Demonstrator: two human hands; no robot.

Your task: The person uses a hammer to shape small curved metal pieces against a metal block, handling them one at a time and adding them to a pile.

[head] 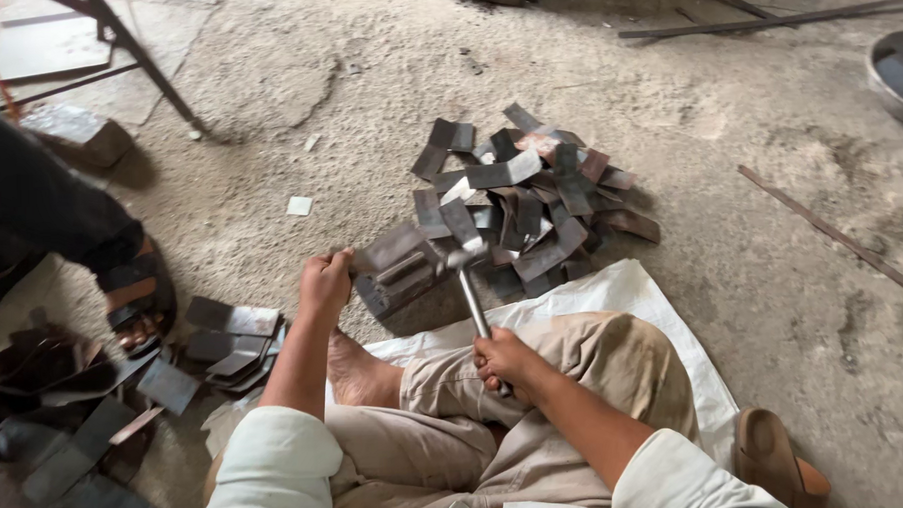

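Observation:
I sit on the floor with a bare foot (356, 373) drawn in. My left hand (324, 281) grips the near end of a flat metal piece (389, 249) laid across a dark metal block (404, 279). My right hand (503, 360) is closed around the handle of a hammer (470, 293), whose head rests on or just above the piece at the block's right end. Behind the block lies a heap of bent dark metal pieces (530, 206).
A white sack (628, 298) is spread under me. More flat metal pieces (229, 337) lie at left, beside another person's sandalled foot (138, 295). Long metal rods (831, 233) lie at right, a metal bowl (900, 73) at far right, a sandal (774, 458) near my knee.

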